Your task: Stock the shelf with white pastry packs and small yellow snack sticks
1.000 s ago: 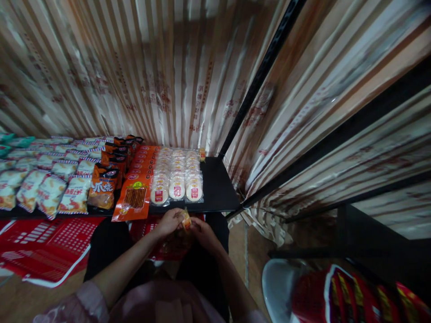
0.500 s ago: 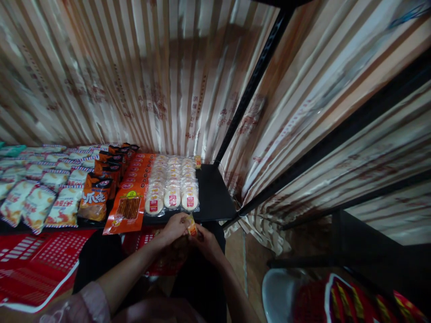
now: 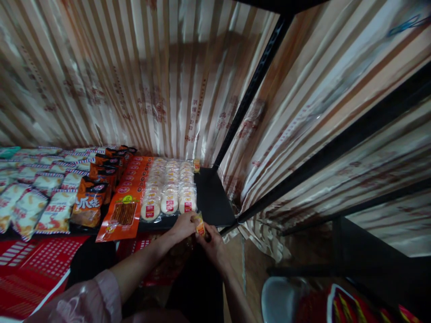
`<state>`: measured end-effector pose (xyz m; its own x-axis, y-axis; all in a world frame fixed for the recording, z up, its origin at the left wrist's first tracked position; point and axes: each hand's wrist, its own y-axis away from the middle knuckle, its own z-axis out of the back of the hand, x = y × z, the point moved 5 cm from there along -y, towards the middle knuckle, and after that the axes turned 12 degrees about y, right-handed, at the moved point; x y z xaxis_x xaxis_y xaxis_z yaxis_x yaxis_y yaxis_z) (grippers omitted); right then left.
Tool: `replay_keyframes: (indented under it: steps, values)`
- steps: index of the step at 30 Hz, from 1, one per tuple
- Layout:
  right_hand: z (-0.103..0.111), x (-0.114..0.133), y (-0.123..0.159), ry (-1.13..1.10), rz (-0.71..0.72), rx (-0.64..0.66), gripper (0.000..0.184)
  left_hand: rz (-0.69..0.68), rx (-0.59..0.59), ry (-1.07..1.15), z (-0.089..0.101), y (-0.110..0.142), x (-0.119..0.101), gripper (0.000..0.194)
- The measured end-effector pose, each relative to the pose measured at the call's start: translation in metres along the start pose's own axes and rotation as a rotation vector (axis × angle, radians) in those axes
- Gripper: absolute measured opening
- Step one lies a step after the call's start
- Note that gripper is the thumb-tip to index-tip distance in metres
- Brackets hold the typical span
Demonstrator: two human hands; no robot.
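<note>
Between my two hands is a small yellow-and-orange snack packet (image 3: 200, 225), held just in front of the shelf's edge. My left hand (image 3: 184, 227) pinches it from the left, and my right hand (image 3: 211, 241) grips its right side with closed fingers. Right behind them, rows of round white crackers (image 3: 169, 202) in clear wrappers lie on the black shelf (image 3: 215, 193). A similar small yellow packet (image 3: 196, 165) stands at the back, beside the last crackers. Left of the crackers are flat orange packs of brown sticks (image 3: 124, 213).
Orange-black snack bags (image 3: 88, 202) and white snack bags (image 3: 55, 211) fill the shelf's left. Red baskets (image 3: 37, 264) stand below. Black shelf posts (image 3: 251, 94) rise before a striped curtain (image 3: 134, 67). A pale stool (image 3: 278, 298) and red packages lie at lower right.
Both hands have moved slightly right with the small packet between them. The view has shifted a little, and the items on the shelf look unchanged.
</note>
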<state>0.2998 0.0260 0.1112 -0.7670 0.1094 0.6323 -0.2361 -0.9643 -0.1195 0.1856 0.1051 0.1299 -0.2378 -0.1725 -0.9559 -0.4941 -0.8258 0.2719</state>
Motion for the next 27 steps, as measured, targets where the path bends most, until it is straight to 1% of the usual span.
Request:
replay_keyframes:
  steps: [3, 6, 10, 11, 13, 16, 20, 27]
  values:
    - [0.003, -0.006, -0.003, -0.01, -0.028, -0.031, 0.039, -0.026, 0.002, -0.07, -0.004, -0.006, -0.005, 0.021]
    - [0.004, -0.011, -0.006, -0.033, -0.037, -0.061, 0.037, -0.066, -0.014, -0.152, -0.007, -0.013, -0.012, 0.024]
    - [0.008, -0.018, -0.014, -0.039, -0.066, -0.119, 0.04, -0.06, -0.065, -0.207, -0.011, -0.021, -0.023, 0.037]
    - [0.009, -0.019, -0.016, -0.031, -0.08, -0.137, 0.041, -0.058, -0.07, -0.215, -0.012, -0.022, -0.026, 0.038]
    - [0.012, -0.021, -0.021, -0.022, -0.107, -0.165, 0.043, -0.08, -0.056, -0.233, -0.016, -0.025, -0.032, 0.033]
    - [0.015, -0.023, -0.028, -0.036, -0.137, -0.175, 0.044, -0.123, -0.054, -0.255, -0.021, -0.029, -0.038, 0.025]
    - [0.018, -0.025, -0.037, -0.04, -0.171, -0.212, 0.044, -0.12, -0.125, -0.267, -0.026, -0.035, -0.038, 0.03]
    - [0.02, -0.026, -0.055, 0.035, -0.21, -0.233, 0.05, -0.109, -0.204, -0.296, -0.031, -0.044, -0.037, 0.037]
